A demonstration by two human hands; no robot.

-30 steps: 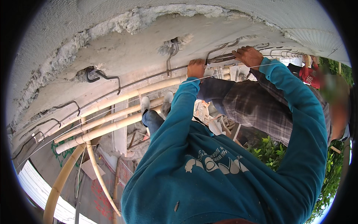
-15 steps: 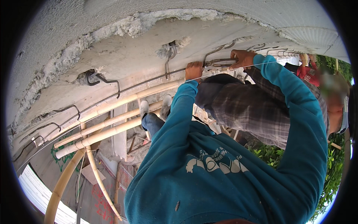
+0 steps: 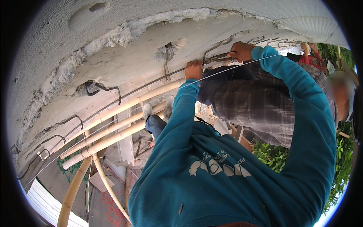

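My left hand (image 3: 194, 70) is closed around a long dark steel bar (image 3: 132, 90) that runs along the concrete beam. Just to its right, my right hand (image 3: 241, 52) grips the handles of what look like dark metal pincers (image 3: 221, 59). The head of the pincers is at the bar, close to my left fingers; what lies in the jaws is too small to make out. Bent steel hooks (image 3: 109, 88) stick out of broken pockets in the concrete (image 3: 124, 64) above the bar. A thin pale string (image 3: 227, 69) crosses in front of my left wrist.
Bamboo poles (image 3: 109, 146) form a scaffold below the bar, with my shoe (image 3: 147, 110) by them. A person in a plaid shirt (image 3: 253, 109) is close on my right; a red sleeve (image 3: 305, 59) shows beyond. Leaves (image 3: 270, 155) and debris lie below.
My right hand has shifted slightly up and left with the pincers. My left hand stays on the bar. The string hangs lower across my left wrist, and the view has tilted a little.
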